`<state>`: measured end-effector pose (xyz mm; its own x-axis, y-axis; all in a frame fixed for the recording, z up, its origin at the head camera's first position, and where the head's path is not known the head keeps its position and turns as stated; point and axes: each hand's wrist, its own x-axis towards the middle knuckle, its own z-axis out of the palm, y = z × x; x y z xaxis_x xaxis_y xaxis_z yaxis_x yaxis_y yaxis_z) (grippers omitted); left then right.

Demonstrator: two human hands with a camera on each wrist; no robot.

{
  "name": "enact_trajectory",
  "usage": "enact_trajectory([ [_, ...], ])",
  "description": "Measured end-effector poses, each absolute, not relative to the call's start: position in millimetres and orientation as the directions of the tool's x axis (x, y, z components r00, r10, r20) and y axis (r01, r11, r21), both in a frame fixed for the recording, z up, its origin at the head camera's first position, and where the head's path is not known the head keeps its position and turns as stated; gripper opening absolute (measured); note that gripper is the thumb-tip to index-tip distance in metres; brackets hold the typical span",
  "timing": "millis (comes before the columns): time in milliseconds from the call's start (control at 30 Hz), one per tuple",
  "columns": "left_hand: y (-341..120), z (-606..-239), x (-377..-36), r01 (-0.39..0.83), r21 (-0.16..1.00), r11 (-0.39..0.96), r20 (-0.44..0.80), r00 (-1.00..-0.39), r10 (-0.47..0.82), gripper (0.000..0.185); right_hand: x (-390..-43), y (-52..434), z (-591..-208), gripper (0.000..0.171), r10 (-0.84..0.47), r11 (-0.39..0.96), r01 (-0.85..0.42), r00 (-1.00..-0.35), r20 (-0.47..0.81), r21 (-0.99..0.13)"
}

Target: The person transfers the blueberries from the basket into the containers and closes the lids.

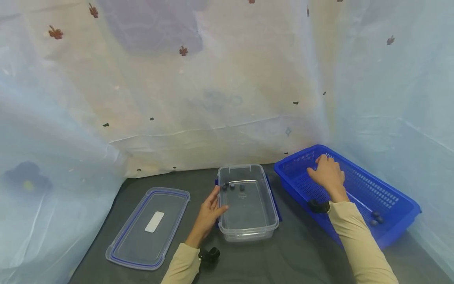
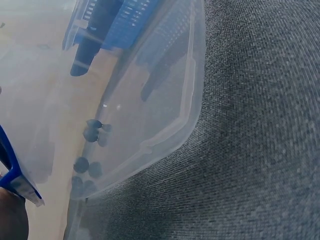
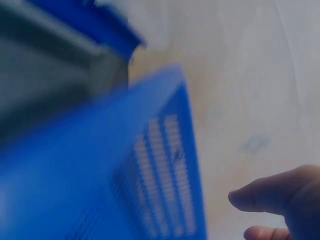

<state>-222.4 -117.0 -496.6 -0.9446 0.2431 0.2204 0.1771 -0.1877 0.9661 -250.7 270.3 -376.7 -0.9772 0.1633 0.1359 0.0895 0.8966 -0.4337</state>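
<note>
A clear plastic container [image 1: 271, 213] stands in the middle of the dark table, with several small dark berries [image 1: 232, 187] at its far end. My left hand [image 1: 220, 200] lies with straight fingers against the container's left wall. The left wrist view shows the container's wall [image 2: 165, 100] and the berries [image 2: 92, 132] through it. My right hand [image 1: 313, 166] is inside a blue mesh basket [image 1: 397, 197], at its far end, fingers bent downward. In the blurred right wrist view its fingertips [image 3: 270, 197] stand apart with nothing between them, next to the basket [image 3: 100, 175].
The container's clear lid [image 1: 149, 227] with a blue seal lies flat to the left. A few dark berries [image 1: 376, 217] lie at the basket's near end. Pale flowered cloth [image 1: 213, 98] closes the back and both sides. Grey table surface [image 2: 260, 150] stretches in front.
</note>
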Motion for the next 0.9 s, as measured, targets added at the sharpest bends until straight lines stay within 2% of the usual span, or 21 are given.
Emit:
enact_trajectory([
  [133,-118,-496,-223,0.183,0.965,-0.189,0.227,-0.944,0.241,0.077,-245,299,-385,0.060,0.208,0.881,0.167,-0.977,0.045,-0.444],
  [300,-118,-497,-224,0.192,0.969,-0.157,0.227,-0.943,0.245,0.076,-237,329,-395,0.060,0.278,0.857,0.282,-0.958,-0.072,-0.431],
  [533,-119,-499,-223,0.190,0.971,-0.144,0.220,-0.947,0.235,0.076,-225,350,-415,0.084,0.410,0.797,0.439,-0.897,-0.162,-0.414],
  [900,-119,-497,-223,0.203,0.968,-0.146,0.234,-0.941,0.244,0.076,-206,357,-429,0.072,0.508,0.684,0.597,-0.802,-0.314,-0.419],
])
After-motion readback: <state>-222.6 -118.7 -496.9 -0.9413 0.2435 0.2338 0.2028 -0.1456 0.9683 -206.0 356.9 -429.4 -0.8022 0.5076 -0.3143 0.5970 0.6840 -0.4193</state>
